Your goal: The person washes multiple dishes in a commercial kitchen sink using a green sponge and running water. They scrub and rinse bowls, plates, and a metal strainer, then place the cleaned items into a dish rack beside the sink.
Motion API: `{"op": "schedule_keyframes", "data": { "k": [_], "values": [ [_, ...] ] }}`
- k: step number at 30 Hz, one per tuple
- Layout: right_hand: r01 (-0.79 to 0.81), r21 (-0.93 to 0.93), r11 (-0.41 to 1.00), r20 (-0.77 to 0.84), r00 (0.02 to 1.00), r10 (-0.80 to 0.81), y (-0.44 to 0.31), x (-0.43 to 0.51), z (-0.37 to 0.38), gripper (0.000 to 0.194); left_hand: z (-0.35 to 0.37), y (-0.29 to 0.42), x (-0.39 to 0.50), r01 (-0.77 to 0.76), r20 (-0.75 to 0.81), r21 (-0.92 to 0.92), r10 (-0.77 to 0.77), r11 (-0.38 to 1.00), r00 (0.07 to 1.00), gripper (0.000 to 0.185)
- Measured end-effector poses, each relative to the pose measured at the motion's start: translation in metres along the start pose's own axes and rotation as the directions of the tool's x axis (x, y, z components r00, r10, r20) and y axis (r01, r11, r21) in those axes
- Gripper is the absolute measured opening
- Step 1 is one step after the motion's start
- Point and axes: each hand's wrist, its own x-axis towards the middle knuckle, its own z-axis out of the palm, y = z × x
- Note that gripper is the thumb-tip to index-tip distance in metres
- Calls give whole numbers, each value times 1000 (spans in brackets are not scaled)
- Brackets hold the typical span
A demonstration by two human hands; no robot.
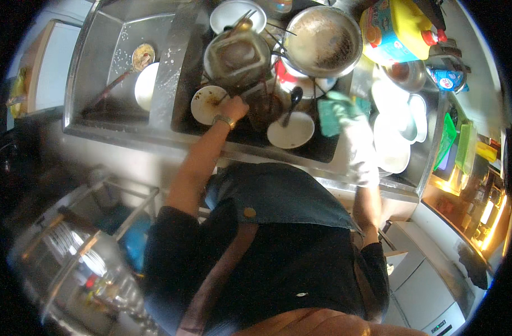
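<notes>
My left hand (236, 108), bare with a watch at the wrist, is curled at the right rim of a soiled white bowl (203, 103) over the middle sink. Its fingertips are hidden. My right hand (351, 113) wears a whitish glove, blurred and brightly lit, and holds a green scouring pad (329, 117) above the sink's right side. Between my hands is a white bowl (291, 133) with a black spoon (295, 97) in it. Beyond lie a greasy clear container (237, 56), chopsticks (281, 28) and a large metal basin (323, 42) with a residue-coated inside.
The left sink (113, 59) holds a long-handled strainer (143, 56) and a white bowl (147, 88). White dishes (392, 143) fill the right sink. Behind it stand a yellow detergent jug (396, 31) and a metal bowl (405, 75). A metal rack (134, 189) is behind me at left.
</notes>
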Motion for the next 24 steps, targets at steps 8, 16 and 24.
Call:
{"op": "schedule_keyframes", "data": {
  "k": [8, 16, 24],
  "values": [
    [424, -574, 700, 522, 849, -86, 34, 33, 56, 34, 22, 36, -2, -232, 167, 115, 212, 966, 963, 52],
    [300, -553, 777, 643, 747, 170, 96, 25, 34, 25, 70, 41, 31, -124, 498, -123, 170, 985, 850, 50],
    [720, -608, 336, 787, 604, 131, 173, 54, 72, 42, 78, 58, 25, -893, 583, 368, 685, 257, 438, 48]
  ]
}}
